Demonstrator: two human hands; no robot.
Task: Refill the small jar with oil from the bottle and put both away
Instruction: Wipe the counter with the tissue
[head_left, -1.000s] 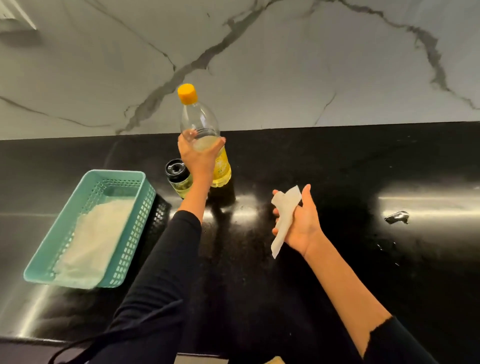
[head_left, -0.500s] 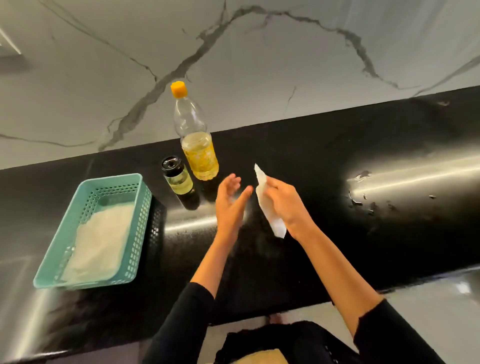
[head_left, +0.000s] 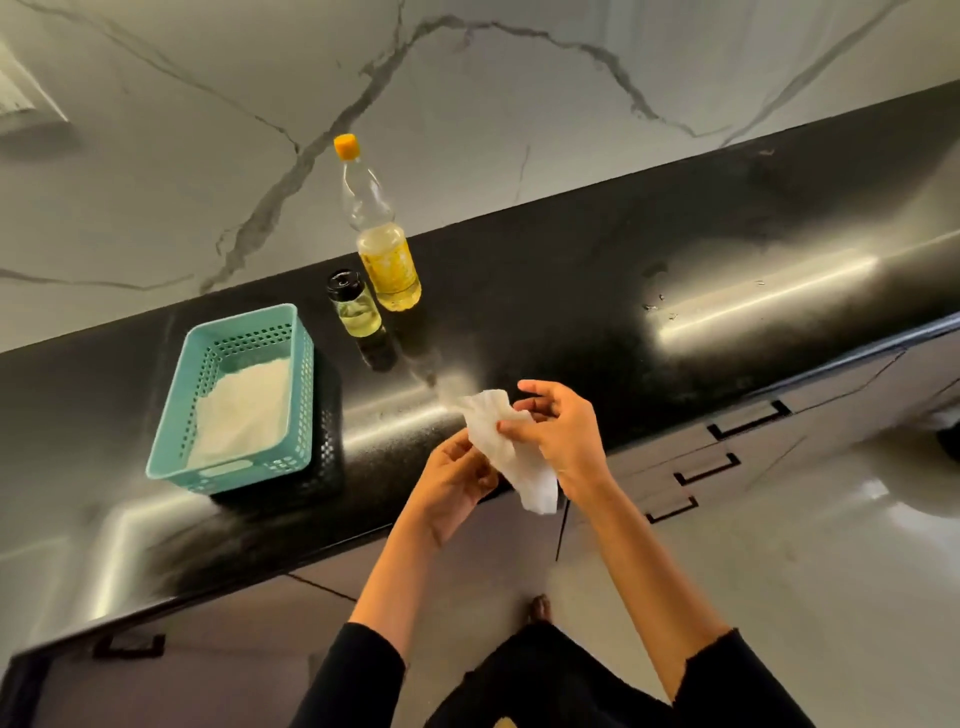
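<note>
The clear oil bottle (head_left: 382, 244) with an orange cap stands upright near the back of the black counter, its lower part full of yellow oil. Just left and in front of it stands the small jar (head_left: 354, 305), black-lidded and holding pale oil. Both stand free of my hands. Over the counter's front edge, my right hand (head_left: 558, 434) grips a crumpled white paper towel (head_left: 506, 447). My left hand (head_left: 452, 480) is pressed against the towel's lower left side, fingers curled around it.
A teal perforated basket (head_left: 176, 447) lined with white paper sits on the counter (head_left: 571, 291) at the left. A marble wall rises behind. Grey drawers with black handles (head_left: 748, 421) run below the counter edge; pale floor lies at the right.
My left hand let go of the bottle, which now stands on the counter, and came back to the towel. Both hands drew toward the counter's front edge. The view pulled back.
</note>
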